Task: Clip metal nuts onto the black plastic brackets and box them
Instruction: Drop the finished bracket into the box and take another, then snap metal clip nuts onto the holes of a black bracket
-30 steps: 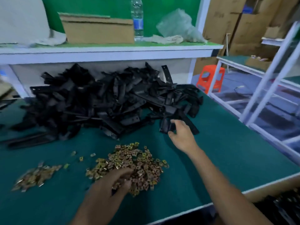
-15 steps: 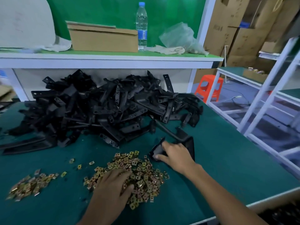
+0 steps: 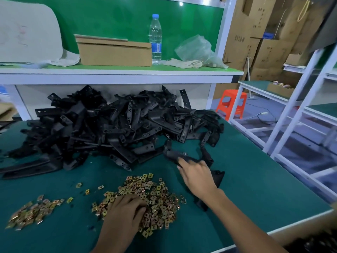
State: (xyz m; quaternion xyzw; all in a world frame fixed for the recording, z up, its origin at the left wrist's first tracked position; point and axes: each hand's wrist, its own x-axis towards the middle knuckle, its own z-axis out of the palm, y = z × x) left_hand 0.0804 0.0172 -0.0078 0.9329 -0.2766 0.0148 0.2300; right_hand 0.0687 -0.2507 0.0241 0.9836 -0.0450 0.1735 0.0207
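Observation:
A big heap of black plastic brackets [image 3: 109, 128] fills the back of the green table [image 3: 255, 179]. In front of it lies a pile of brass-coloured metal nuts [image 3: 155, 196], with a smaller pile of nuts [image 3: 31, 212] at the left. My left hand [image 3: 125, 212] rests on the main nut pile, its fingers curled down into the nuts. My right hand [image 3: 197, 176] grips one black bracket [image 3: 175, 154], apart from the heap; the bracket's far end sticks out beyond my fingers and its near end shows under my wrist.
A raised shelf [image 3: 116, 73] behind the heap carries a cardboard box [image 3: 114, 52], a water bottle [image 3: 156, 39] and a plastic bag [image 3: 197, 50]. An orange stool [image 3: 231, 105] and white racking [image 3: 299, 110] stand to the right. The table's front edge [image 3: 273, 232] runs near my right forearm.
My right hand took a bracket from the heap's right edge and has drawn it toward me, clear of the heap. My left hand stays buried in the nut pile.

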